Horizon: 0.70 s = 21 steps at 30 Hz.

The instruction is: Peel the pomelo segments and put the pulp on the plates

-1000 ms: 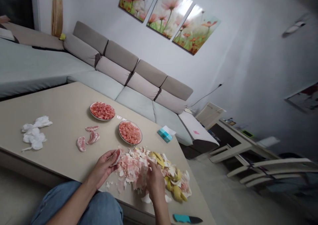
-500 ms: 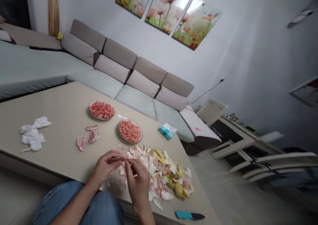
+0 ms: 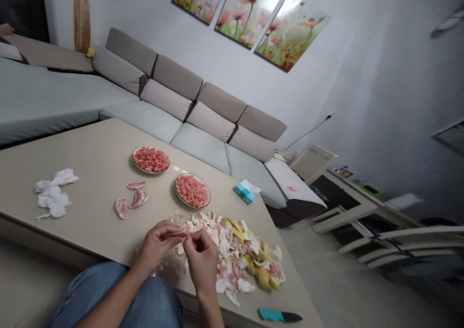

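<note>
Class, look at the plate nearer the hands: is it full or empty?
Full: reddish pulp pieces cover the plate almost to its rim, with only a narrow edge showing.

At the near edge of the surface [image 3: 97, 173], above my jeans [image 3: 154, 301], my left hand [image 3: 157, 245] and right hand [image 3: 203, 258] meet, fingertips pinching a pink segment [image 3: 177, 234]. Beside my right hand, pale peelings [image 3: 224, 250] and yellow rind [image 3: 265, 278] spread toward the right edge; a teal-handled knife [image 3: 279, 315] lies by the near right corner. Toward the far edge I have two plates [image 3: 154, 173] of pink pulp [image 3: 193, 191], with a tissue pack [image 3: 244, 192] at the far right corner. Three loose segments [image 3: 138, 200] and crumpled tissues [image 3: 54, 200] lie leftward. A sofa [image 3: 203, 147] stands beyond.
</note>
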Each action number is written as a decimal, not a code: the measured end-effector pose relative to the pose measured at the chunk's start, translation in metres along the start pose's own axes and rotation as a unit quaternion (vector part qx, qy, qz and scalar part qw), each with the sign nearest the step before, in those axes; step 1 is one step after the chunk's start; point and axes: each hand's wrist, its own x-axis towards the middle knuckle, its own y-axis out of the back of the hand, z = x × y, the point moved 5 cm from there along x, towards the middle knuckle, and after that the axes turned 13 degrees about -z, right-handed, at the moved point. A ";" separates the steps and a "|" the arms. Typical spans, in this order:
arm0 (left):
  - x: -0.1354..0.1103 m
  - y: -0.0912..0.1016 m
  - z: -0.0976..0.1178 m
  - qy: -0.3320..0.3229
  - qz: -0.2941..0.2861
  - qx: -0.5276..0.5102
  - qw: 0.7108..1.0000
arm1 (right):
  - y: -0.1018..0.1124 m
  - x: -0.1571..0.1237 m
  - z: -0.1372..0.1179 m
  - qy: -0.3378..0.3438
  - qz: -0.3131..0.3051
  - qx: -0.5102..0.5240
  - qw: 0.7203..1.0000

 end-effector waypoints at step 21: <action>-0.002 0.009 -0.015 0.105 0.039 -0.251 0.961 | 0.088 0.007 0.053 -0.016 0.060 -0.238 0.969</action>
